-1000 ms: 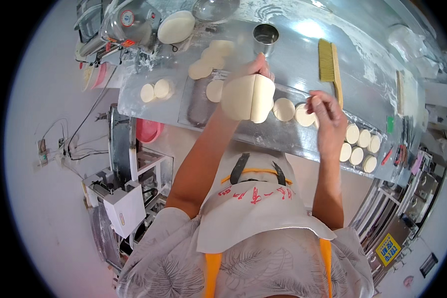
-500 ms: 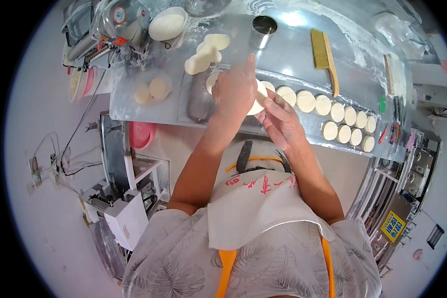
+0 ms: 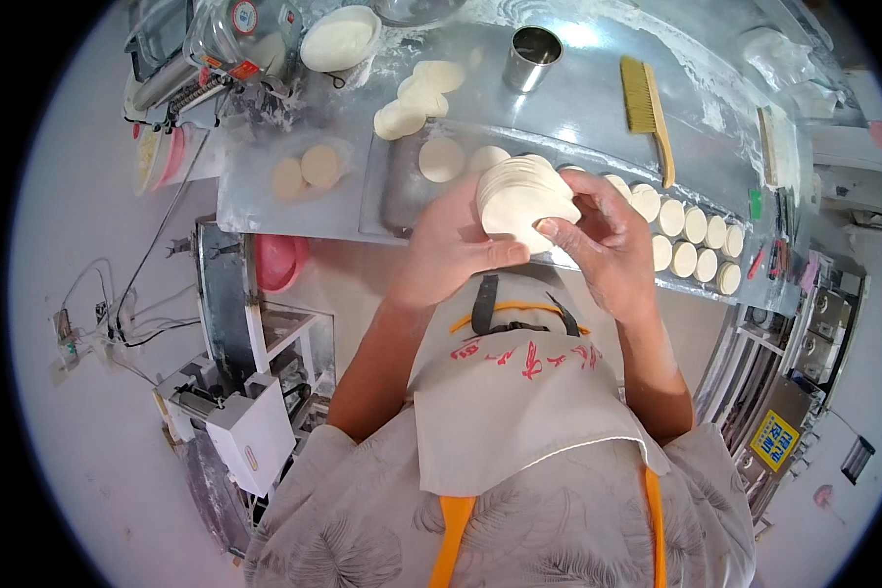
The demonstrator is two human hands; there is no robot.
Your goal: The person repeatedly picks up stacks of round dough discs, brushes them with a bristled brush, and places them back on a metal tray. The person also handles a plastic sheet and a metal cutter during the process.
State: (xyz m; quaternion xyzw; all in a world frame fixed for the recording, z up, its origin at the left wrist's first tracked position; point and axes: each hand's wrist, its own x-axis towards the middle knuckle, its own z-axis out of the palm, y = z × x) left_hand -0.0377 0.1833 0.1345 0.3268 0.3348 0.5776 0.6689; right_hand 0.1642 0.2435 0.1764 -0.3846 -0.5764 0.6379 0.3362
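Left hand (image 3: 446, 240): I see its fingers curled round the left side of the dough stack (image 3: 519, 201), gripping it.
Right hand (image 3: 610, 240): fingers pinching the stack's right edge.
Dough stack: between both hands' fingers.
Steel cup (image 3: 532, 69): on the bench (image 3: 593, 122), beyond the fingers.
Brush (image 3: 641, 106): beyond the right fingers.

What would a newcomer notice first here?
First, the stack of thin pale rounds held in the left hand and right hand, near the middle. Then the two rows of pale rounds on the tray to the right. Beyond the hands, a metal cup and a wooden-handled brush stand out on the table.
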